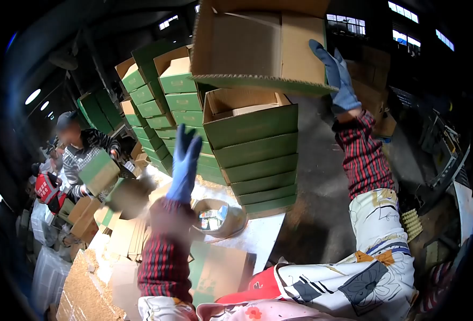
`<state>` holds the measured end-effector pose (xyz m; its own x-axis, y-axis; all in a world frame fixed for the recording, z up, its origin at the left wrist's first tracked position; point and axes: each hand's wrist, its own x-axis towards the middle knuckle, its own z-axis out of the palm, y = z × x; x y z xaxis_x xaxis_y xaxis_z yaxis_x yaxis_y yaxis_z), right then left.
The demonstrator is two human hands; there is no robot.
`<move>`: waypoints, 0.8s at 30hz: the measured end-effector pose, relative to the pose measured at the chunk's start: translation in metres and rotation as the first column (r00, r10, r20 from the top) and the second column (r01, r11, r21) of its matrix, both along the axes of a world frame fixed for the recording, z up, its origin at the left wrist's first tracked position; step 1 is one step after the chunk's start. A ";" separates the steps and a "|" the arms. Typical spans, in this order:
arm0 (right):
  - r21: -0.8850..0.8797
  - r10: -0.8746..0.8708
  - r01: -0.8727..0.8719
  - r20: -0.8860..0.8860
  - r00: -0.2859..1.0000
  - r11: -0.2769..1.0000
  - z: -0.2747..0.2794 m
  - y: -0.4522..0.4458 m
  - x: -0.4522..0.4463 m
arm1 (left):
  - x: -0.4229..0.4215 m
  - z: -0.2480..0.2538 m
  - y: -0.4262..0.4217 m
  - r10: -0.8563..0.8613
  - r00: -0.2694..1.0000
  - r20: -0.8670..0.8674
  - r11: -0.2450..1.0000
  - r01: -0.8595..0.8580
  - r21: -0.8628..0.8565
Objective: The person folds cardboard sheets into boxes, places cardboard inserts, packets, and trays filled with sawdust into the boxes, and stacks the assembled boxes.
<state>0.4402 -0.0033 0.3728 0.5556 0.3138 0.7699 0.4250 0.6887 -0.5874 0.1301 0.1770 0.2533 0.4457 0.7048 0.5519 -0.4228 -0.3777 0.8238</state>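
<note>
My right hand, in a blue glove, grips the right wall of an open cardboard box. The box is green outside and brown inside, raised at the top of the view with its open side towards me. Below it stands a stack of green open-topped boxes. My left hand, also gloved in blue, is raised with fingers apart and holds nothing. It is in front of the stacked boxes and above a round tub with small packets in it.
More green box stacks stand behind. At left, another person handles a green and brown box. Flat cardboard and sawdust lie on the work surface. Egg trays are at right.
</note>
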 end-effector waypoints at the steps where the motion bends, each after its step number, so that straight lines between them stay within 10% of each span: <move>1: 0.002 0.000 0.000 0.004 1.000 1.000 0.000 0.003 0.007 | 0.016 -0.009 0.012 -0.011 0.989 -0.149 1.000 0.007 -0.026; 3: -0.174 0.048 -0.042 0.030 0.998 0.984 -0.018 0.026 0.045 | 0.049 -0.036 0.035 -0.029 0.974 -0.225 0.994 0.053 0.099; 5: -0.349 0.323 -0.445 -0.355 0.877 0.825 -0.041 0.064 0.094 | 0.057 -0.036 0.026 0.210 0.909 -0.361 0.953 -0.108 0.283; 9: -0.635 0.202 -0.164 -0.012 0.979 0.755 -0.066 0.085 0.046 | 0.039 -0.050 0.000 0.080 0.986 -0.149 0.993 -0.064 0.104; 11: -0.773 0.179 0.150 0.323 0.929 0.616 -0.072 0.111 0.077 | 0.005 -0.089 -0.004 0.317 0.935 -0.160 0.941 -0.331 -0.070; 12: -0.750 0.172 0.279 0.461 0.870 0.600 -0.078 0.123 0.095 | -0.026 -0.118 -0.001 0.293 0.937 -0.193 0.950 -0.307 -0.048; 13: -0.620 0.170 -0.171 -0.061 0.984 0.766 -0.100 0.125 0.122 | -0.053 -0.155 -0.005 0.363 0.884 -0.296 0.920 -0.390 -0.037; 14: -0.157 0.303 -0.422 -0.483 0.822 0.893 -0.121 0.126 0.147 | -0.082 -0.183 -0.028 0.281 0.926 -0.251 0.907 -0.342 -0.247; 18: 0.008 0.302 -0.318 -0.332 0.893 0.948 -0.182 0.047 0.000 | -0.240 -0.346 -0.141 0.628 0.266 -0.732 0.505 -0.854 0.123; 19: -0.068 0.388 -0.428 -0.311 0.868 0.901 -0.210 0.029 -0.046 | -0.276 -0.336 -0.185 0.484 0.216 -0.848 0.416 -0.909 0.006; 22: -0.416 0.646 -0.791 -0.461 0.609 0.449 -0.313 0.018 -0.154 | -0.301 -0.322 -0.285 0.189 -0.330 -0.925 0.305 -0.875 0.375; 24: -0.648 0.613 -0.756 -0.561 0.556 0.092 -0.397 0.038 -0.205 | -0.300 -0.323 -0.316 0.091 -0.105 -0.990 0.060 -0.992 0.111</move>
